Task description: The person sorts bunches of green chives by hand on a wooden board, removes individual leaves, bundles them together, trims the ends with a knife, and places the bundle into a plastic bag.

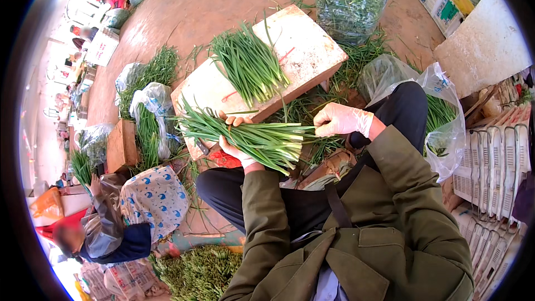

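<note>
My left hand [236, 150] is wrapped around a bunch of green chives [263, 136] above my lap, its cut pale ends facing right. My right hand [342, 120], in a thin pale glove, pinches a stalk at those ends. In front of me stands a low pale-topped block table [311, 44]. Another pile of chives [248, 65] lies across it. A red tie [286, 54] is to that pile's right, and a second red tie [228, 97] lies near its left side. A dark knife handle [202, 147] shows at the table's near left edge.
Plastic bags of greens stand beyond the table [353, 4], at its left [152, 121] and by my right knee [439, 113]. Stacked white plastic crates [493, 163] are at right. A co-worker [104, 225] sits at left holding greens [81, 166]. Loose leaves [363, 56] litter the floor.
</note>
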A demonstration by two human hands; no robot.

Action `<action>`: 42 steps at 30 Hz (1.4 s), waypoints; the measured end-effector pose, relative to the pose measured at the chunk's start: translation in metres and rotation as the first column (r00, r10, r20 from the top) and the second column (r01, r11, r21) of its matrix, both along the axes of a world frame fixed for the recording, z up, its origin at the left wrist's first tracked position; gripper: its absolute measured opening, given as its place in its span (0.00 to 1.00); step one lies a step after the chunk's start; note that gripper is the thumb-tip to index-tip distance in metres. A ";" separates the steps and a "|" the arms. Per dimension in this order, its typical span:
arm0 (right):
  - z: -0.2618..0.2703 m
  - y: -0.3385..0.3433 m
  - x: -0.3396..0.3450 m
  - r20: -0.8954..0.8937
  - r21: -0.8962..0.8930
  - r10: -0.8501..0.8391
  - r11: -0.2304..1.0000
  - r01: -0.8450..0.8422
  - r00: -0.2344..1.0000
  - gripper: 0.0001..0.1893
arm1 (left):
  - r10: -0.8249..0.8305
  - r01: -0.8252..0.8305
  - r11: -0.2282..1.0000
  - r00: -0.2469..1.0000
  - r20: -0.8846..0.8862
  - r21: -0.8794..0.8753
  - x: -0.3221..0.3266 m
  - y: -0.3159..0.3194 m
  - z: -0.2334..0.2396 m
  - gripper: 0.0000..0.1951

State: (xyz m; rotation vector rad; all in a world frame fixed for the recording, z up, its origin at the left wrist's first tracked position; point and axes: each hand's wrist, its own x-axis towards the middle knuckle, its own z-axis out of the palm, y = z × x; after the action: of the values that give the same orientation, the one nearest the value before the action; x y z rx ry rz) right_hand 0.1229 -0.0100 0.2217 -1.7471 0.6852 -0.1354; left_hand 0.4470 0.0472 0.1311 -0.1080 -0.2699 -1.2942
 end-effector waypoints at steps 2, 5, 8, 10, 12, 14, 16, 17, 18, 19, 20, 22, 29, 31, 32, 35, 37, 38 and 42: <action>-0.009 -0.004 -0.012 -0.137 -0.161 0.052 0.984 -0.074 0.989 0.13 | 0.042 -0.042 0.999 0.999 -0.002 0.009 0.003 0.001 0.001 0.35; -0.029 -0.002 -0.030 -0.734 -0.383 -0.055 0.857 -0.345 0.677 0.11 | 0.074 -0.074 0.997 0.997 -0.023 -0.010 0.011 0.000 0.004 0.34; -0.059 -0.007 -0.050 -0.952 -0.170 -0.054 0.912 -0.373 0.302 0.19 | 0.076 -0.081 0.994 0.994 -0.072 -0.068 0.006 -0.008 0.005 0.36; -0.037 0.000 -0.025 -0.869 -0.268 -0.097 0.917 -0.297 0.484 0.22 | 0.063 -0.073 0.989 0.995 -0.079 -0.132 0.011 0.000 0.009 0.36; -0.024 0.004 -0.014 -0.568 -0.388 -0.175 0.919 -0.074 0.804 0.24 | 0.038 -0.050 0.989 0.995 -0.089 -0.139 0.008 -0.002 0.012 0.36; -0.020 0.018 0.008 -0.065 -0.199 -0.196 0.963 0.180 0.978 0.23 | 0.028 -0.034 0.993 0.998 -0.060 -0.115 0.008 -0.002 0.009 0.36; -0.017 0.025 0.030 0.139 -0.074 -0.157 0.983 0.168 0.978 0.19 | 0.011 -0.015 0.998 0.998 -0.063 -0.059 -0.003 0.000 0.010 0.37; -0.020 0.026 0.033 0.144 -0.147 -0.102 0.981 0.123 0.984 0.17 | -0.003 -0.001 0.998 0.997 -0.073 -0.055 -0.006 -0.001 0.011 0.37; -0.017 0.029 0.038 0.164 -0.094 -0.061 0.993 0.077 0.985 0.15 | -0.002 -0.002 0.998 0.998 -0.058 -0.067 -0.001 0.000 0.008 0.37; -0.018 0.030 0.041 0.164 0.019 -0.070 0.998 0.068 0.984 0.13 | -0.001 -0.003 0.997 0.999 -0.043 -0.080 0.004 0.001 0.006 0.37; -0.017 0.030 0.043 0.152 0.074 -0.087 0.994 0.077 0.985 0.13 | 0.001 -0.003 0.996 1.000 -0.029 -0.092 0.010 0.002 0.004 0.37; -0.019 0.025 0.038 0.069 0.077 -0.042 0.996 0.036 0.997 0.13 | 0.009 -0.012 0.995 0.999 -0.031 -0.098 0.012 0.002 0.003 0.37; -0.075 0.015 -0.009 -0.974 -0.038 0.066 0.895 -0.445 0.215 0.15 | -0.071 0.037 0.961 0.991 -0.113 -0.272 0.005 -0.013 0.012 0.38; -0.057 0.009 0.002 -0.918 -0.127 0.079 0.871 -0.476 0.389 0.22 | -0.058 0.005 0.952 0.985 -0.164 -0.307 0.010 -0.007 0.011 0.39; -0.042 0.008 0.009 -0.789 -0.323 -0.067 0.891 -0.319 0.611 0.24 | -0.098 0.041 0.946 0.982 -0.161 -0.323 0.010 -0.004 0.012 0.39; -0.053 0.004 -0.002 0.166 -0.555 -0.189 0.793 0.250 0.968 0.33 | -0.158 0.096 0.940 0.973 -0.168 -0.326 -0.017 -0.017 0.012 0.39; -0.021 0.018 0.026 0.161 -0.275 -0.024 0.959 0.068 0.987 0.37 | -0.157 0.120 0.952 0.981 -0.113 -0.282 0.001 -0.006 0.007 0.39; -0.001 0.025 0.035 0.128 -0.176 0.058 0.984 -0.035 0.990 0.39 | -0.165 0.136 0.955 0.982 -0.091 -0.263 0.006 -0.003 0.005 0.38; -0.031 0.036 0.038 0.094 -0.273 0.045 0.962 -0.018 0.994 0.20 | -0.154 0.132 0.963 0.985 -0.082 -0.233 -0.003 -0.007 0.009 0.37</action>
State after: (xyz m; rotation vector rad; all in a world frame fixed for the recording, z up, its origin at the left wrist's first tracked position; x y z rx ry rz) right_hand 0.1609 0.0261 0.1905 -1.9985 0.5855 -0.3052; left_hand 0.4441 0.0403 0.1400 -0.3920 -0.3291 -1.3936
